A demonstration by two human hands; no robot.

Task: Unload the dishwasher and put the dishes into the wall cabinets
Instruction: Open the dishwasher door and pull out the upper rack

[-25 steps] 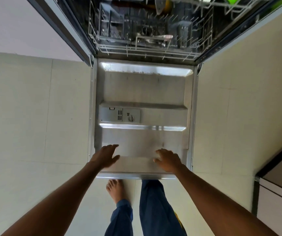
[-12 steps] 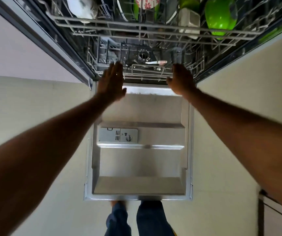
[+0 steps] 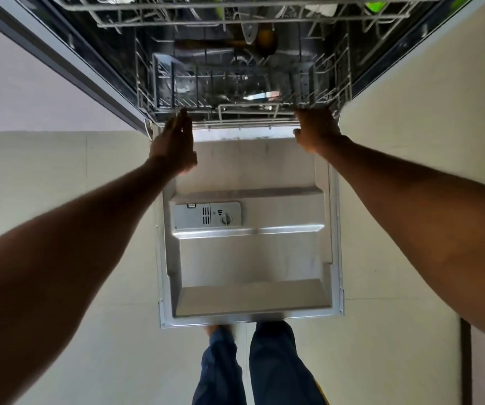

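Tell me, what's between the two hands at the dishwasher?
In the head view, between the left hand and right hand runs the lower rack's wire front edge, with bare dishwasher door just below.

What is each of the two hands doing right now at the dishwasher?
Left hand: open, fingers straight, tips at the lower rack front edge.
Right hand: fingers curled at the rack's front rail; whether it grips cannot be told.

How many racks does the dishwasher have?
2: the lower rack at the hands, and the upper rack above it at the picture's top edge. Another could be hidden higher up.
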